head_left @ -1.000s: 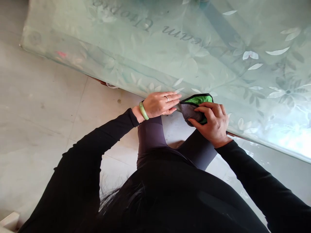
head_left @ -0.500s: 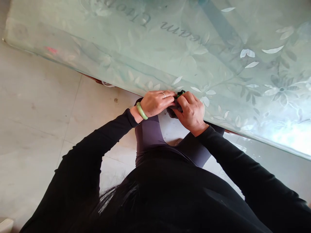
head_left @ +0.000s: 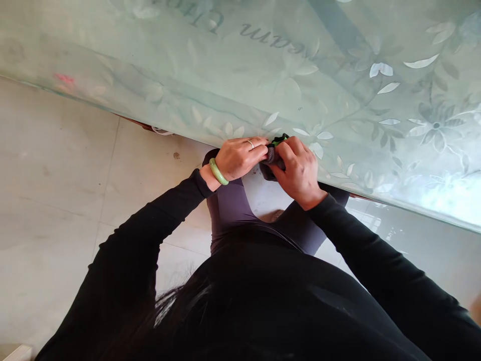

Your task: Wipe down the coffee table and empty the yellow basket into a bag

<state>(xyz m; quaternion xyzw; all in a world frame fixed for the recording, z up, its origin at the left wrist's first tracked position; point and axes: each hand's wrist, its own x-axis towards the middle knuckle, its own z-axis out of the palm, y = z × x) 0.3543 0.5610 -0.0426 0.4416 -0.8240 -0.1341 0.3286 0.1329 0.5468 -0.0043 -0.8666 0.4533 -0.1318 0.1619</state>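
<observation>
Lettering on the glossy, leaf-patterned surface [head_left: 225, 90] lies beyond the cloth [head_left: 272, 156], upside down to the wearer: "eam" can be read, then a fragment that looks like "Uto", running off the top edge of the view. A tiny mark nearer the cloth is too small to read.

The cloth, gray with green and a black border, is at the surface's near edge, bunched between the 2 hands. Most of it is hidden by fingers, so its full shape cannot be told. The right hand [head_left: 299, 168] grips it, fingers curled in. The left hand [head_left: 236, 158], with a ring [head_left: 250, 145] and a green bangle [head_left: 218, 171], has its fingers close together, tips touching the cloth; whether they pinch it cannot be told.

Far left of the cloth, a pink patch [head_left: 64, 81] on the surface is blurred. Nearer left, a white loop [head_left: 161, 131] is partly covered by the surface's edge.
</observation>
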